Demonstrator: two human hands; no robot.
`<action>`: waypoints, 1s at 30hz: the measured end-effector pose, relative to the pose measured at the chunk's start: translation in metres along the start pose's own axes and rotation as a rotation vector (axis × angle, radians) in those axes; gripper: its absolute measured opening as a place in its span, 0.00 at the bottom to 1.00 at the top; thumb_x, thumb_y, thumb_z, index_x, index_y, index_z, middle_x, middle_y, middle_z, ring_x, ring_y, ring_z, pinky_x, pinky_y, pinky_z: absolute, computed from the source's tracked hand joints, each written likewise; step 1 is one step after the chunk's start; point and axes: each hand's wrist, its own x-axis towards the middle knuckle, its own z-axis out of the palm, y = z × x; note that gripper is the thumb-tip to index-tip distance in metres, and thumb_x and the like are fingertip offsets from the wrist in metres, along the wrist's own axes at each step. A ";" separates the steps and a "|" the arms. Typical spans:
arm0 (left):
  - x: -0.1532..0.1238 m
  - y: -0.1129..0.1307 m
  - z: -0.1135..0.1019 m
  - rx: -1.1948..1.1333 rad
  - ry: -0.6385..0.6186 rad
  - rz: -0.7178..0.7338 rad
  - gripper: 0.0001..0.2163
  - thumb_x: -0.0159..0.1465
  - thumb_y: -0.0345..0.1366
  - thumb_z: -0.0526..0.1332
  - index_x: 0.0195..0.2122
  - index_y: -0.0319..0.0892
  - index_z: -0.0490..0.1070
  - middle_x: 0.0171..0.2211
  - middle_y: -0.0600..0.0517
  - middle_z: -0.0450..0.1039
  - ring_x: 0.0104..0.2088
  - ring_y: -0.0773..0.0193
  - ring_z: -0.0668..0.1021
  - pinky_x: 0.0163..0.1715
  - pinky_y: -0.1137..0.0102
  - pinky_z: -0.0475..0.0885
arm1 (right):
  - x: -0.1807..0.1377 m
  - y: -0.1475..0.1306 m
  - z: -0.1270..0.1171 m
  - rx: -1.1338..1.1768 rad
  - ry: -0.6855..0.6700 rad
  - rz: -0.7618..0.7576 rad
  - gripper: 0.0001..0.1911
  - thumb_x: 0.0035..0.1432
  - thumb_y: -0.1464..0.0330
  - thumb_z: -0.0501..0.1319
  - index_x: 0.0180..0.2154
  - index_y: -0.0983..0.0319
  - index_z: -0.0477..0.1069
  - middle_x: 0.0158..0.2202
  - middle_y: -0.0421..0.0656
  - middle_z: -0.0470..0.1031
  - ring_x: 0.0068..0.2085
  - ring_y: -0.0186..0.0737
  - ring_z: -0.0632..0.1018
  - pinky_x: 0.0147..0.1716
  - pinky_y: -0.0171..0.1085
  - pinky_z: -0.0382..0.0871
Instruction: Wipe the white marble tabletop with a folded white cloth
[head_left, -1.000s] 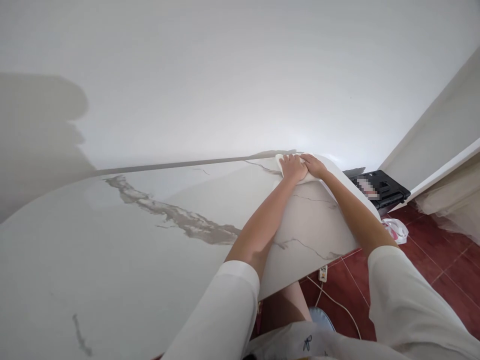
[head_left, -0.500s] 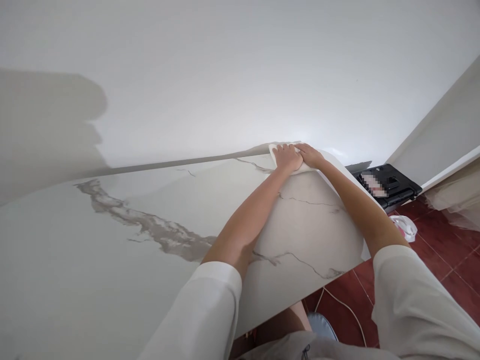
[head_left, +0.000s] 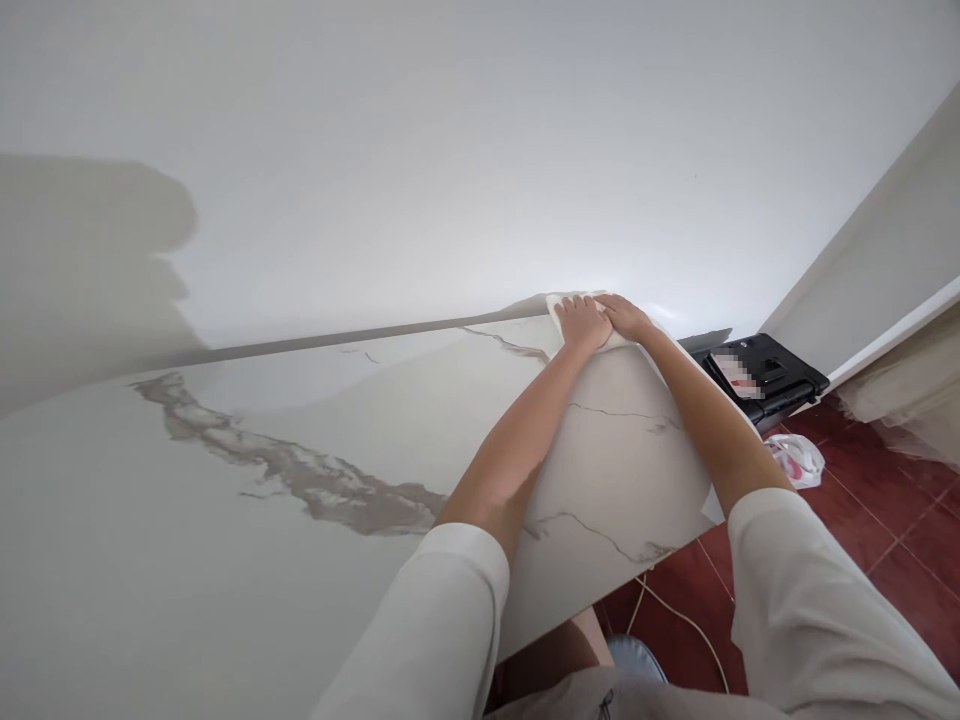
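Note:
A white cloth lies at the far right end of a white marble-patterned tabletop, near the wall. My left hand presses on the cloth and grips it, its fingers pointing away from me. Right beside it, my right hand holds the cloth's right part, its fingertips touching the left hand. Both arms are stretched out over the table. Part of the cloth is hidden beneath the hands.
A white wall rises behind the table. To the right, a black case and a white plastic bag stand by the red tiled floor. A pale cable and a rounded grey seat show below the table edge.
Both hands and the cloth have shifted slightly to the right along the tabletop. My view has also turned a little, so the table and case appear further left.

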 end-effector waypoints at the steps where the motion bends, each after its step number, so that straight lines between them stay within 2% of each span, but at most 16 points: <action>1: -0.004 0.001 0.000 -0.001 0.005 -0.001 0.23 0.70 0.39 0.43 0.61 0.36 0.64 0.64 0.41 0.62 0.64 0.47 0.61 0.63 0.54 0.53 | -0.003 -0.001 0.000 -0.004 -0.009 -0.011 0.29 0.65 0.66 0.42 0.65 0.60 0.61 0.68 0.40 0.61 0.69 0.44 0.59 0.70 0.50 0.47; 4: -0.017 0.004 -0.001 -0.004 0.010 -0.004 0.24 0.69 0.38 0.43 0.62 0.36 0.62 0.65 0.41 0.61 0.65 0.47 0.59 0.64 0.54 0.51 | -0.015 -0.001 -0.001 -0.019 -0.019 -0.045 0.29 0.66 0.66 0.42 0.65 0.62 0.60 0.69 0.41 0.59 0.69 0.43 0.58 0.71 0.49 0.45; 10: -0.049 0.015 -0.003 -0.011 0.016 0.003 0.25 0.69 0.38 0.42 0.63 0.34 0.62 0.66 0.40 0.59 0.66 0.46 0.58 0.64 0.54 0.51 | -0.047 0.003 0.000 0.005 -0.001 -0.036 0.29 0.66 0.63 0.43 0.66 0.55 0.59 0.69 0.37 0.59 0.70 0.45 0.56 0.70 0.53 0.46; 16: -0.090 0.027 -0.007 -0.027 0.006 0.018 0.25 0.69 0.39 0.43 0.63 0.34 0.61 0.65 0.39 0.60 0.65 0.45 0.59 0.64 0.53 0.51 | -0.091 -0.002 -0.005 -0.070 -0.014 -0.131 0.29 0.68 0.62 0.42 0.67 0.57 0.57 0.69 0.39 0.59 0.70 0.44 0.56 0.71 0.51 0.44; 20: -0.113 0.035 -0.011 -0.022 -0.006 0.020 0.25 0.69 0.38 0.43 0.64 0.34 0.60 0.65 0.39 0.59 0.65 0.45 0.58 0.64 0.52 0.51 | -0.116 -0.007 -0.009 -0.107 -0.004 -0.149 0.29 0.69 0.62 0.40 0.68 0.56 0.55 0.69 0.39 0.59 0.70 0.46 0.57 0.71 0.55 0.46; 30: -0.156 0.050 -0.015 -0.022 -0.028 0.013 0.25 0.70 0.39 0.43 0.65 0.33 0.57 0.67 0.39 0.57 0.67 0.45 0.56 0.65 0.52 0.49 | -0.162 -0.018 -0.016 -0.136 0.021 -0.194 0.29 0.70 0.59 0.39 0.67 0.58 0.57 0.68 0.42 0.60 0.69 0.46 0.58 0.70 0.54 0.48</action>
